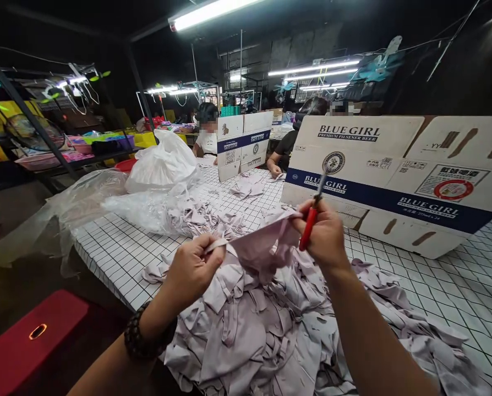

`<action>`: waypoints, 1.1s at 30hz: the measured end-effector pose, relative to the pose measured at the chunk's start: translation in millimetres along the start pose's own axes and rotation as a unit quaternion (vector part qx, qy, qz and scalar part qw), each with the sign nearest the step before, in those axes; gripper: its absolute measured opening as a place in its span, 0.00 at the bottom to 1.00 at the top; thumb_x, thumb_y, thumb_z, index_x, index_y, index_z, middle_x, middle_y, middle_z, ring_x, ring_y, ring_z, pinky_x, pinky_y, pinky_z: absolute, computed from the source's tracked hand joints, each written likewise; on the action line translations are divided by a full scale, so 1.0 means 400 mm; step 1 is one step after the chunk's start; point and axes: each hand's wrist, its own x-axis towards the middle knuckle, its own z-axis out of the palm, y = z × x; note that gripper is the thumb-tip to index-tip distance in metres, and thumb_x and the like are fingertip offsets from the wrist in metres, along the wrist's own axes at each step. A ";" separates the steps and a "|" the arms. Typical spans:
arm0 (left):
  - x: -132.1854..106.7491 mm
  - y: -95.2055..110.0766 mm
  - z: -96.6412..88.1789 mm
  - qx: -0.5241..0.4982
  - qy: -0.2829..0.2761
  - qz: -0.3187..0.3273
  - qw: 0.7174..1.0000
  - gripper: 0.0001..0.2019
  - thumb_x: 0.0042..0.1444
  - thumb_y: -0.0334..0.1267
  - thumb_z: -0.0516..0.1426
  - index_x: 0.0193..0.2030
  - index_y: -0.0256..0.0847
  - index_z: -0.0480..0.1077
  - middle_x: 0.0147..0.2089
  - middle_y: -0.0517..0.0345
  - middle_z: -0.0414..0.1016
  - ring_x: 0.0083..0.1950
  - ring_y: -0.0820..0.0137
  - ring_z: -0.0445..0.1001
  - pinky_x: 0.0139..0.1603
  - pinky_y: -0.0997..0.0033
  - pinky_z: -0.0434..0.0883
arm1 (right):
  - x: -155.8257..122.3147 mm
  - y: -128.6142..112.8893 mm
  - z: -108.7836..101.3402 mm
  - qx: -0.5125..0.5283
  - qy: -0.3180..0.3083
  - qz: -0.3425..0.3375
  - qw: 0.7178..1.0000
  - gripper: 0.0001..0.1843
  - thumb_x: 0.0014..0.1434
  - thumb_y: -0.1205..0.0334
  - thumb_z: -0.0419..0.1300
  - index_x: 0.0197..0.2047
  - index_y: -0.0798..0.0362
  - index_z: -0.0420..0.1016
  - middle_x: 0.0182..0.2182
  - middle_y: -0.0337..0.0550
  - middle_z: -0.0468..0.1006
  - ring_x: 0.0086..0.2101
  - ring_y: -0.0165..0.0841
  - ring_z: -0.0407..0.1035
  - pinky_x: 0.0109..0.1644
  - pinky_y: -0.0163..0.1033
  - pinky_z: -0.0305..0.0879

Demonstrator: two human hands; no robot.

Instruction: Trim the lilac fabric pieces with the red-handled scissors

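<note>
A mauve fabric piece [266, 242] is stretched between my two hands above the table. My left hand [198, 269] is closed, pinching a pale narrow strip at the piece's left end. My right hand [324, 231] grips the fabric's other end at its fingertips. The same hand also holds red-handled scissors [309, 225], their slightly blurred metal blades pointing up, away from the cloth. Below both hands spreads a large heap of similar mauve pieces [254, 330] with thin straps. Smaller cut pieces [208, 217] lie farther back on the table.
The table [114, 264] has a white cover with a black grid. Upright beer cartons [394, 181] stand along its far right, with another carton [245, 146] behind. White plastic bags [163, 165] sit at left. A red stool [35, 341] is lower left. Co-workers [285, 151] sit across.
</note>
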 end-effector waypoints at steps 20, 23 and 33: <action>-0.214 -0.038 0.269 -0.515 -0.256 -0.305 0.759 0.22 0.50 0.51 0.65 0.40 0.32 0.76 0.34 0.49 0.80 0.31 0.73 0.75 0.35 0.76 0.69 | -0.438 0.061 -0.268 -0.133 -0.014 0.325 0.936 0.20 0.37 0.57 0.75 0.32 0.51 0.71 0.37 0.44 0.80 0.30 0.34 0.71 0.35 0.37 0.69; -0.210 -0.027 0.278 -0.478 -0.260 -0.270 0.794 0.21 0.51 0.51 0.64 0.41 0.32 0.77 0.31 0.54 0.77 0.32 0.73 0.74 0.37 0.75 0.69 | -0.441 0.028 -0.203 -0.077 -0.009 0.260 0.963 0.18 0.46 0.54 0.71 0.33 0.50 0.68 0.45 0.44 0.78 0.23 0.24 0.62 0.28 0.32 0.65; -0.194 -0.039 0.253 -0.279 -0.143 -0.103 0.944 0.17 0.58 0.50 0.58 0.34 0.39 0.80 0.47 0.50 0.63 0.48 0.63 0.69 0.42 0.71 0.72 | -0.425 0.113 -0.049 0.028 -0.001 0.201 0.979 0.18 0.46 0.59 0.72 0.31 0.49 0.65 0.33 0.39 0.76 0.29 0.30 0.69 0.36 0.35 0.68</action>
